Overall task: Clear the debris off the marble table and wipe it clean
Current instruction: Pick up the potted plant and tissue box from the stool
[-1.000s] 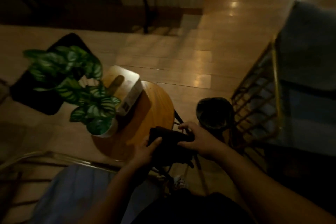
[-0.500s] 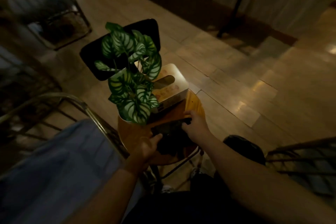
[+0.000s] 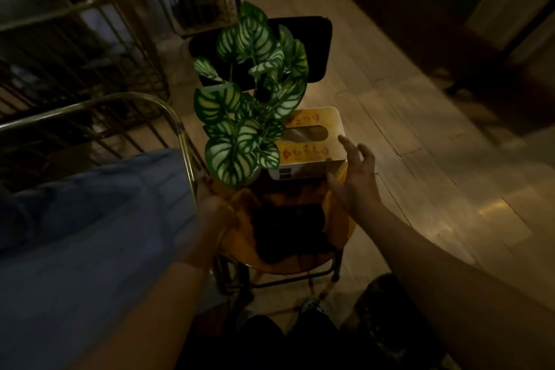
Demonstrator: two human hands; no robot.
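A small round wooden table point(image 3: 342, 237) stands in front of me in dim light. A dark bundle, a cloth or pouch point(image 3: 288, 228), lies on its near half, and neither hand holds it. My left hand point(image 3: 213, 204) is at the table's left edge, beside the pot of a green-and-white leafed plant point(image 3: 249, 117), and leaves hide its fingertips. My right hand point(image 3: 357, 177) hovers with spread fingers at the right near corner of a tissue box point(image 3: 309, 141). No marble surface is in view.
A metal-framed chair with a blue cushion point(image 3: 90, 219) sits close on the left. A black seat point(image 3: 315, 39) stands beyond the table. Wire racks point(image 3: 75, 54) fill the upper left. A dark round object point(image 3: 387, 309) lies on the wooden floor point(image 3: 420, 159) at the lower right.
Both hands let go of the dark bundle, which now lies on the table. My left hand moved to the plant pot and my right hand to the tissue box. The view swung left.
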